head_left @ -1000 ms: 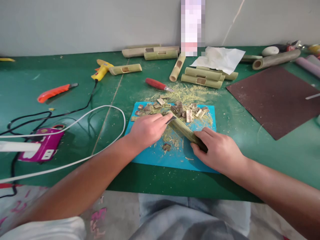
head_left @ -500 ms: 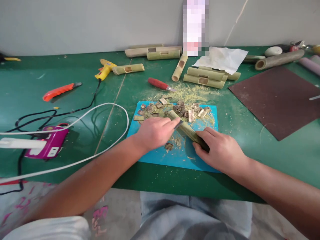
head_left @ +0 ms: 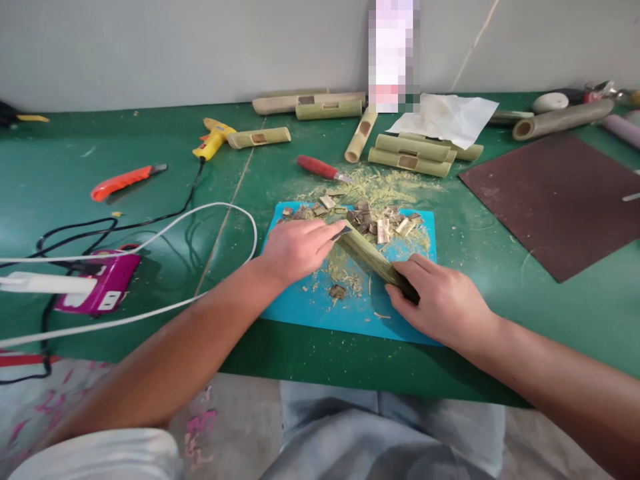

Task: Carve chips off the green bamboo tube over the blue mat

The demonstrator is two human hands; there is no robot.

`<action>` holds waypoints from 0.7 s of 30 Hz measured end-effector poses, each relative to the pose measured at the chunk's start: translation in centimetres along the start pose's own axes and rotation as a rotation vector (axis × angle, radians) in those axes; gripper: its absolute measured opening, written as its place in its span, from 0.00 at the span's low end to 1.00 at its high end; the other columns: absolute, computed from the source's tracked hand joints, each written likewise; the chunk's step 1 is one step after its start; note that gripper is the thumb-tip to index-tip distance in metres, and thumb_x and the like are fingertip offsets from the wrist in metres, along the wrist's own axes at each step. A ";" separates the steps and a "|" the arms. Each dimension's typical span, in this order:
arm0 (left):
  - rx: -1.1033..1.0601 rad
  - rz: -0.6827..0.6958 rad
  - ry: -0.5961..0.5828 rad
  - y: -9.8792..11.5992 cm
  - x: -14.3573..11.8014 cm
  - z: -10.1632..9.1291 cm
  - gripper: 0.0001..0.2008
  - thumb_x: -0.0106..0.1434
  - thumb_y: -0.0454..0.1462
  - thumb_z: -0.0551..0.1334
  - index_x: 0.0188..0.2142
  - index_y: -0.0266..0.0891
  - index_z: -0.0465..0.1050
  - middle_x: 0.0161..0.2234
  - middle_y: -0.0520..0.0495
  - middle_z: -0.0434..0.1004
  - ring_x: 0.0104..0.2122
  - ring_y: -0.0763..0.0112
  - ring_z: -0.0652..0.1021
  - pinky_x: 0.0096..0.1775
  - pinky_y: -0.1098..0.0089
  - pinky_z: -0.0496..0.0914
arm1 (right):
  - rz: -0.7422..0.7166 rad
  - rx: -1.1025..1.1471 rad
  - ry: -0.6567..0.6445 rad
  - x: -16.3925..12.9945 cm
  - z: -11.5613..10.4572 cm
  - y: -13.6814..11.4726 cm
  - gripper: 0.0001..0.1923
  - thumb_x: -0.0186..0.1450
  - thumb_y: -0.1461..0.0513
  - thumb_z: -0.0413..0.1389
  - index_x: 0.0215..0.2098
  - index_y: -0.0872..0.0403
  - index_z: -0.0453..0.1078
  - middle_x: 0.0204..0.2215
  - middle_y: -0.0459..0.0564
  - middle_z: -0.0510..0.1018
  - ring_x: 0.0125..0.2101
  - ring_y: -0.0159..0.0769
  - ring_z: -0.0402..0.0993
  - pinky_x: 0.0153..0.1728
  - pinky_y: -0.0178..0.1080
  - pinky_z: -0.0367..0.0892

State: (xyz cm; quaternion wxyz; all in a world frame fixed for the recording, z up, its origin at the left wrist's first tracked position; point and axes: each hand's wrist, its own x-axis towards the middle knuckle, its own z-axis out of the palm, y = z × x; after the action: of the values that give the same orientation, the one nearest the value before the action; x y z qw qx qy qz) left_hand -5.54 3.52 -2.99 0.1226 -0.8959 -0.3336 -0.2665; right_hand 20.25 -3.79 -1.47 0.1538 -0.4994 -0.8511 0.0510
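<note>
A green bamboo tube (head_left: 367, 253) lies slantwise over the blue mat (head_left: 310, 313). My right hand (head_left: 443, 297) is closed round its near end, thumb below and fingers on top. At the tube's far end, my left hand (head_left: 303, 247) pinches a small dark grey flat piece (head_left: 342, 233) that looks like folded sandpaper, held against the tube. My fingers hide most of that piece. Cut bamboo chips (head_left: 383, 231) and greenish dust lie around the far end, and one dark chip (head_left: 337, 291) sits nearer me on the mat.
Beyond the mat lie a red-handled knife (head_left: 320, 167) and several notched bamboo tubes (head_left: 410, 162). To the left are an orange utility knife (head_left: 125, 181), a yellow glue gun (head_left: 215, 141) and a purple power strip (head_left: 107, 283) with cables. A brown sheet (head_left: 555, 200) lies on the right.
My left hand has slid away from me and left along the tube, carrying the dark piece to its far end. My right hand and the tube have stayed put.
</note>
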 end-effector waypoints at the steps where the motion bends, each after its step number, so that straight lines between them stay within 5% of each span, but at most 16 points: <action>1: -0.002 0.004 -0.002 -0.1 0.0 0.1 0.12 0.69 0.34 0.58 0.48 0.34 0.78 0.28 0.48 0.81 0.27 0.72 0.79 0.29 0.72 0.70 | -0.001 0.001 0.000 0.0 0.0 0.0 0.14 0.67 0.58 0.50 0.35 0.56 0.74 0.30 0.50 0.77 0.23 0.31 0.68 0.22 0.36 0.54; 12: -0.208 -0.196 -0.018 1.1 0.0 -0.1 0.12 0.71 0.37 0.58 0.47 0.35 0.79 0.35 0.44 0.83 0.33 0.71 0.81 0.36 0.72 0.75 | 0.013 0.004 -0.020 0.0 0.0 0.0 0.14 0.67 0.58 0.49 0.35 0.56 0.74 0.30 0.50 0.77 0.23 0.30 0.68 0.22 0.36 0.53; 17: -0.306 -0.123 -0.119 1.4 0.0 -0.1 0.15 0.73 0.39 0.54 0.51 0.36 0.76 0.33 0.46 0.80 0.31 0.74 0.79 0.34 0.74 0.73 | 0.015 0.010 -0.024 0.0 0.0 0.0 0.13 0.67 0.58 0.50 0.36 0.56 0.74 0.29 0.50 0.76 0.23 0.30 0.67 0.23 0.36 0.53; 21: -0.192 -0.123 -0.085 0.8 -0.1 0.1 0.15 0.73 0.39 0.54 0.51 0.35 0.77 0.33 0.45 0.79 0.31 0.72 0.79 0.35 0.73 0.73 | 0.013 0.009 -0.011 0.0 0.0 -0.1 0.14 0.67 0.58 0.49 0.35 0.56 0.74 0.29 0.50 0.76 0.23 0.30 0.67 0.22 0.36 0.53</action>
State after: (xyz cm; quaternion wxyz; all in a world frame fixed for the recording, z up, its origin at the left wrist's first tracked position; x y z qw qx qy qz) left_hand -4.98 2.92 -3.17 0.0053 -0.8918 -0.3660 -0.2659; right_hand 20.20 -3.85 -1.46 0.1509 -0.5037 -0.8486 0.0588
